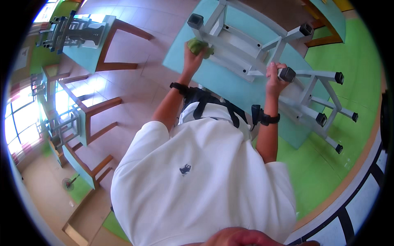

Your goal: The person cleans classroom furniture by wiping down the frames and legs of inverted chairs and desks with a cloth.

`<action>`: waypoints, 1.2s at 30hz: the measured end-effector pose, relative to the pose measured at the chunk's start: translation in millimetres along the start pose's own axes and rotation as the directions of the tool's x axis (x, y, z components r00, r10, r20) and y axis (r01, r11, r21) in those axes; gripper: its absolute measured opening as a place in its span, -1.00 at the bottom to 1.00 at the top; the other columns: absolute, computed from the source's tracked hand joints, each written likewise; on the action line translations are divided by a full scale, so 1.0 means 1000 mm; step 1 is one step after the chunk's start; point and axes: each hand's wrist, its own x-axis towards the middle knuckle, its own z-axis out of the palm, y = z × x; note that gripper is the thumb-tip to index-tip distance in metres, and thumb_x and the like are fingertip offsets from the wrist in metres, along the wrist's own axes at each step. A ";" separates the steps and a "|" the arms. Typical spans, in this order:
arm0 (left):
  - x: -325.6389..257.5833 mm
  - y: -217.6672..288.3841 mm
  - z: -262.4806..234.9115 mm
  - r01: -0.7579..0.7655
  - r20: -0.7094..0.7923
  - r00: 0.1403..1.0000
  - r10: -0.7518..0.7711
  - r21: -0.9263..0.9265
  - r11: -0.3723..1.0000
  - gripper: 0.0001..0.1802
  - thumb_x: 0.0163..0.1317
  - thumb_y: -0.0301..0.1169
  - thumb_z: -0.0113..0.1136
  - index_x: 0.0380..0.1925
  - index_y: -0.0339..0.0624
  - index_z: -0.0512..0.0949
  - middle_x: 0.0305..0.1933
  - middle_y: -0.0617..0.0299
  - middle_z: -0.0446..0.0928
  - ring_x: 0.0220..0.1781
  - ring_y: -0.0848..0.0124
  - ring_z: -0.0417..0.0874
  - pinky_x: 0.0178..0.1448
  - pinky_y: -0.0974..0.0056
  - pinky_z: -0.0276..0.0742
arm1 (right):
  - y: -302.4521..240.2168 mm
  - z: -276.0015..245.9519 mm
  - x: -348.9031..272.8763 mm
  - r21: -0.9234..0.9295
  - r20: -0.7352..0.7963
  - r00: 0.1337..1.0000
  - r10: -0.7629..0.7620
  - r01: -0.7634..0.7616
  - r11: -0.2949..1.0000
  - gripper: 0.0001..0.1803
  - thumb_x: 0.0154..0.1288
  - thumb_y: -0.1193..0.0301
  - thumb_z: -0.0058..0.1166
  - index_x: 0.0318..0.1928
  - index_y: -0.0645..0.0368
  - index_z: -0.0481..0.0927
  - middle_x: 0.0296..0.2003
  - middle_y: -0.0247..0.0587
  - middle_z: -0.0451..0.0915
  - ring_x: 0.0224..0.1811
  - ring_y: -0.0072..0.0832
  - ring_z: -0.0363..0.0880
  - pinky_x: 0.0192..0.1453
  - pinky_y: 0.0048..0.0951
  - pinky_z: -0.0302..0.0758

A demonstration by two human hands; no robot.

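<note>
A green cloth (198,45) is bunched in my left hand (192,61), whose fingers are closed on it. The cloth rests against the grey metal frame of an upturned stool (242,55). This stool lies seat-down on a light-blue tabletop (177,55), its black-capped legs pointing up. My right hand (274,80) is wrapped round one of its legs, just beside the black cap. Close to the right hand, a second upturned stool (310,89) of the same kind sticks its legs out to the right.
Left, more light-blue tables with brown legs (107,45) stand on the tiled floor (139,88), with upturned stools (80,35) on one. A table (333,22) stands far right. A green wall (349,119) runs along the right. Bright windows (18,117) and a fan (68,183) are left.
</note>
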 end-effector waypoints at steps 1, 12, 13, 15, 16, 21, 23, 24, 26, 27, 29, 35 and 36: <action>0.000 0.005 0.001 0.077 -0.028 0.996 -0.079 -0.085 0.993 -0.55 0.17 -0.39 0.35 -0.03 -0.27 0.36 -0.11 0.04 0.54 -0.15 0.34 0.63 -0.17 0.27 0.61 | 0.001 0.000 -0.002 0.027 0.000 1.000 -0.011 0.011 1.000 -0.75 0.26 0.57 0.09 -0.52 0.16 0.34 -0.66 -0.32 0.38 -0.61 -0.60 0.34 -0.44 -0.51 0.33; 0.016 0.011 0.002 0.177 0.048 0.984 -0.171 -0.237 0.955 -0.44 0.01 -0.44 0.47 -0.09 -0.22 0.29 -0.23 0.07 0.58 -0.36 0.36 0.66 -0.32 0.28 0.61 | -0.005 0.016 -0.003 -0.171 -0.195 0.960 -0.199 0.166 0.971 -0.85 0.15 0.60 0.02 -0.45 0.20 0.31 -0.53 -0.21 0.46 -0.45 -0.49 0.40 -0.23 -0.41 0.41; 0.019 0.001 0.005 0.208 0.101 0.975 -0.196 -0.129 0.970 -0.44 0.00 -0.44 0.48 -0.11 -0.21 0.30 -0.25 0.07 0.59 -0.36 0.34 0.66 -0.31 0.26 0.60 | -0.006 0.017 -0.003 -0.198 -0.212 0.957 -0.198 0.156 0.968 -0.86 0.14 0.59 0.00 -0.45 0.20 0.31 -0.51 -0.19 0.46 -0.43 -0.48 0.41 -0.19 -0.40 0.40; 0.013 -0.041 0.010 0.115 0.076 0.991 -0.110 -0.052 0.992 -0.42 -0.02 -0.41 0.49 -0.10 -0.20 0.30 -0.27 0.05 0.58 -0.34 0.25 0.66 -0.24 0.21 0.59 | -0.006 0.018 -0.003 -0.219 -0.216 0.956 -0.200 0.152 0.964 -0.87 0.13 0.59 -0.01 -0.45 0.21 0.31 -0.49 -0.17 0.47 -0.40 -0.47 0.41 -0.15 -0.40 0.40; 0.012 -0.044 0.015 0.135 0.075 0.989 -0.129 -0.078 0.988 -0.42 -0.02 -0.38 0.49 -0.10 -0.19 0.30 -0.27 0.03 0.58 -0.30 0.20 0.66 -0.20 0.18 0.58 | -0.003 0.014 -0.004 -0.194 -0.220 0.955 -0.199 0.157 0.968 -0.88 0.14 0.59 0.01 -0.44 0.22 0.33 -0.45 -0.16 0.49 -0.39 -0.48 0.42 -0.17 -0.41 0.41; 0.008 -0.055 0.020 0.165 0.076 0.984 -0.161 -0.040 0.986 -0.43 0.02 -0.34 0.46 -0.07 -0.16 0.30 -0.25 -0.02 0.58 -0.21 0.08 0.66 -0.14 0.15 0.56 | -0.002 0.014 -0.004 -0.183 -0.219 0.948 -0.230 0.191 0.964 -0.88 0.14 0.60 0.00 -0.43 0.22 0.33 -0.44 -0.17 0.49 -0.40 -0.48 0.40 -0.13 -0.40 0.40; 0.006 -0.072 0.017 0.162 0.169 0.971 -0.170 0.062 0.985 -0.45 0.06 -0.33 0.43 -0.04 -0.12 0.30 -0.21 -0.03 0.58 -0.15 0.02 0.66 -0.11 0.10 0.56 | -0.003 0.017 -0.004 -0.221 -0.262 0.936 -0.233 0.177 0.959 -0.88 0.12 0.56 -0.03 -0.44 0.20 0.29 -0.50 -0.15 0.44 -0.41 -0.44 0.37 -0.04 -0.30 0.39; 0.004 -0.094 0.015 0.149 0.210 0.965 -0.160 0.067 0.987 -0.47 0.08 -0.35 0.40 -0.03 -0.10 0.30 -0.19 -0.03 0.58 -0.12 -0.04 0.64 -0.09 0.08 0.55 | -0.003 0.018 -0.004 -0.220 -0.267 0.936 -0.232 0.175 0.960 -0.87 0.12 0.55 -0.03 -0.44 0.20 0.29 -0.50 -0.16 0.43 -0.41 -0.44 0.37 -0.04 -0.31 0.38; 0.004 -0.104 0.004 0.170 0.285 0.940 -0.190 0.094 0.981 -0.46 0.07 -0.36 0.40 -0.02 -0.10 0.30 -0.18 -0.03 0.59 -0.11 -0.06 0.64 -0.08 0.06 0.55 | -0.003 0.018 -0.004 -0.238 -0.264 0.935 -0.235 0.173 0.956 -0.88 0.13 0.55 -0.03 -0.44 0.20 0.28 -0.50 -0.16 0.42 -0.41 -0.44 0.37 -0.04 -0.31 0.38; 0.005 -0.108 -0.002 0.187 0.358 0.907 -0.221 0.128 0.974 -0.45 0.06 -0.36 0.39 0.00 -0.10 0.30 -0.17 -0.04 0.59 -0.10 -0.07 0.63 -0.07 0.05 0.55 | -0.003 0.019 -0.005 -0.252 -0.266 0.935 -0.235 0.168 0.953 -0.88 0.13 0.55 -0.04 -0.44 0.20 0.28 -0.51 -0.16 0.42 -0.41 -0.44 0.37 -0.04 -0.31 0.38; 0.007 -0.114 -0.013 0.225 0.391 0.880 -0.269 0.155 0.962 -0.44 0.05 -0.36 0.39 0.01 -0.11 0.30 -0.17 -0.04 0.59 -0.10 -0.08 0.63 -0.07 0.05 0.56 | -0.006 0.021 -0.004 -0.273 -0.268 0.933 -0.241 0.167 0.948 -0.89 0.13 0.56 -0.05 -0.44 0.21 0.28 -0.50 -0.16 0.43 -0.41 -0.45 0.37 -0.07 -0.34 0.38; 0.030 -0.116 -0.046 0.290 0.229 0.912 -0.339 0.223 0.931 -0.39 0.02 -0.37 0.39 0.06 -0.15 0.31 -0.16 -0.06 0.59 -0.11 -0.09 0.63 -0.07 0.03 0.57 | -0.004 0.019 -0.005 -0.286 -0.302 0.916 -0.265 0.178 0.942 -0.90 0.13 0.57 -0.06 -0.45 0.21 0.29 -0.49 -0.15 0.44 -0.42 -0.45 0.38 -0.10 -0.34 0.39; 0.036 -0.115 -0.051 0.299 0.154 0.934 -0.323 0.158 0.941 -0.39 0.03 -0.36 0.39 0.06 -0.17 0.31 -0.17 -0.05 0.59 -0.13 -0.09 0.63 -0.07 0.03 0.57 | -0.005 0.022 -0.005 -0.291 -0.308 0.914 -0.264 0.174 0.941 -0.90 0.12 0.57 -0.06 -0.45 0.21 0.30 -0.49 -0.15 0.43 -0.42 -0.45 0.39 -0.10 -0.34 0.40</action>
